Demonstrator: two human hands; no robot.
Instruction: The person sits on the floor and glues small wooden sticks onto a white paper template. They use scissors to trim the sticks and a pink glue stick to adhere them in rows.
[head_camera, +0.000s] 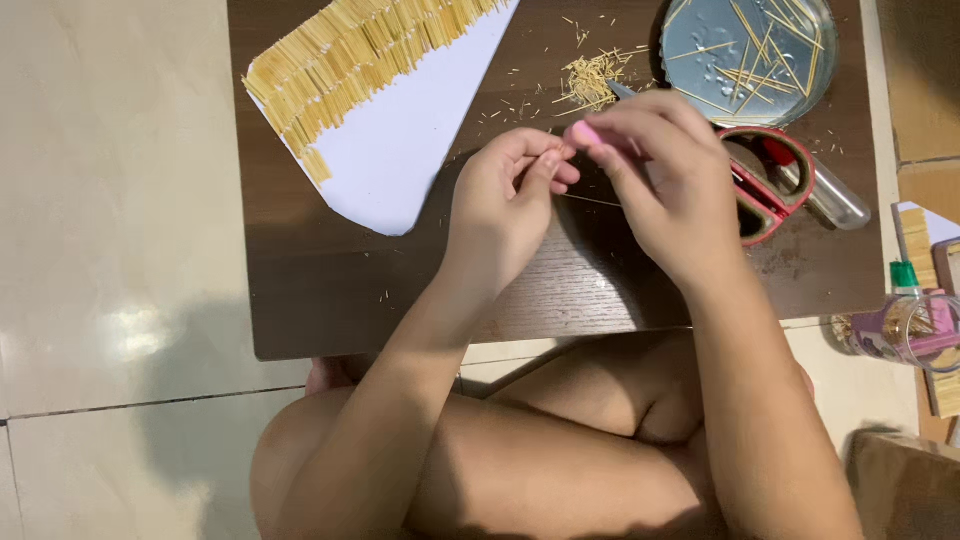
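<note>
My left hand (505, 200) pinching a straw (590, 200), right hand (660, 175) gripping a pink cutter (584, 133), scissors (765, 185) at 3 o'clock, table (330, 290) beneath.

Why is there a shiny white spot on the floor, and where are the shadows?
Head view: the white spot on the floor is lamp glare; the left hand and right hand cast soft shadows on the brown table; the picture is sharp, not blurry.

Thin pale straw (590, 200), pinched, level.
</note>
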